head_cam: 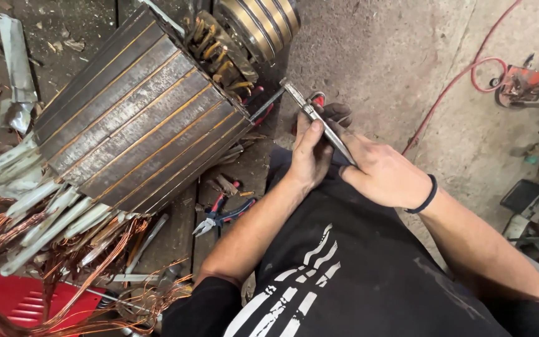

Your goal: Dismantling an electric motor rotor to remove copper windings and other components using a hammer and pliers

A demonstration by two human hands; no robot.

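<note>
A large laminated motor rotor [135, 118] lies tilted on a dirty wooden workbench [176, 240], with copper windings at its upper end and white slot insulation sticking out at its lower left. Both of my hands hold a long flat metal strip [319, 122] in front of me, its tip pointing toward the rotor's upper right edge. My left hand [312, 150] grips the strip from below and the left. My right hand [382, 171], with a black band on the wrist, pinches its near end.
Red and blue pliers [223, 215] lie on the bench below the rotor. Loose copper wire [88, 281] spills over a red box [23, 306] at the lower left. A red hose [463, 78] runs across the concrete floor toward a red tool [522, 84].
</note>
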